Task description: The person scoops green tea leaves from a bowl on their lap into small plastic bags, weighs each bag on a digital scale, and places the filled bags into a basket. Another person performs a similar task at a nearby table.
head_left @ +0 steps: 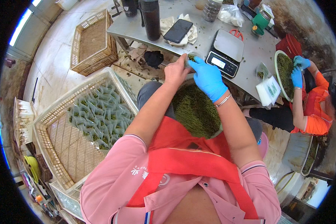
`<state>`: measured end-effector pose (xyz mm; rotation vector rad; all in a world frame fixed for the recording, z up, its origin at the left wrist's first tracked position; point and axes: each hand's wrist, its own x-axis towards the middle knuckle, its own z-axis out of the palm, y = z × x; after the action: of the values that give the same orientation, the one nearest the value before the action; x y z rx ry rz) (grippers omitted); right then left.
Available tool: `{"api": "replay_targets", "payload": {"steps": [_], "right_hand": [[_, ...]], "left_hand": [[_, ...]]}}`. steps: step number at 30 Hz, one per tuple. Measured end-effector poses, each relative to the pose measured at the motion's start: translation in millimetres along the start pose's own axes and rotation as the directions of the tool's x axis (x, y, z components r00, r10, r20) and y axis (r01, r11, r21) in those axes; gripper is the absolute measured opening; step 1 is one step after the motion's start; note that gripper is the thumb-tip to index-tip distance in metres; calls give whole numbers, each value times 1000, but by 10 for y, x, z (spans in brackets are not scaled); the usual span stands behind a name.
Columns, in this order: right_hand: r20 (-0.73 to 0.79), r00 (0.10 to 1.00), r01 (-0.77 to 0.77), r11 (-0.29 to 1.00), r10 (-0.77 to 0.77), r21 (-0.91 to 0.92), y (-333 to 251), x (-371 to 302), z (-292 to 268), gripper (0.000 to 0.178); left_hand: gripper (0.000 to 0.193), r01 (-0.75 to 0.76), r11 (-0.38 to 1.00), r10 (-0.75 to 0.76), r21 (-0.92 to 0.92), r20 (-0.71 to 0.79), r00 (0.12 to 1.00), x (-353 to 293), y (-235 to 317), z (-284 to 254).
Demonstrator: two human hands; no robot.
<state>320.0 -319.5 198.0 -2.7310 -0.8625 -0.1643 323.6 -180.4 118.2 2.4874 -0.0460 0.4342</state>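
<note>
My bare left hand [175,71] grips a small clear plastic bag [191,57] with some green plant bits in it, at the table's near edge. My right hand [209,79], in a blue glove, is closed at the same bag; its fingertips are partly hidden. Below both hands, a round basin [219,132] sits at my lap, heaped with fine green plant material [194,110]. Just right of my gloved hand stands a digital scale [229,44] with a lit display and a bare platform.
A crate [59,156] at left holds several filled bags [100,115]. On the metal table [198,31] are a phone [178,30], a black flask [150,18], red scissors [236,34] and a bag stack [268,90]. At right, a blue-gloved co-worker [313,100] reaches into another basin [277,63].
</note>
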Motion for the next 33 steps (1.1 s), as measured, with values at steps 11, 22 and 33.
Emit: {"api": "replay_targets", "payload": {"steps": [11,22,33], "right_hand": [[-123,992,83,903,-34,422,201,-209,-22,31],[45,484,-81,-6,874,997,2593,-1028,-50,42],[-221,682,174,139,697,975,1656,-297,-273,40]], "left_hand": [[60,10,999,-14,47,88,996,1,52,-33],[72,361,857,-368,-367,54,928,15,-218,60],[48,206,787,-321,-582,-101,942,-491,-606,-886]]}}
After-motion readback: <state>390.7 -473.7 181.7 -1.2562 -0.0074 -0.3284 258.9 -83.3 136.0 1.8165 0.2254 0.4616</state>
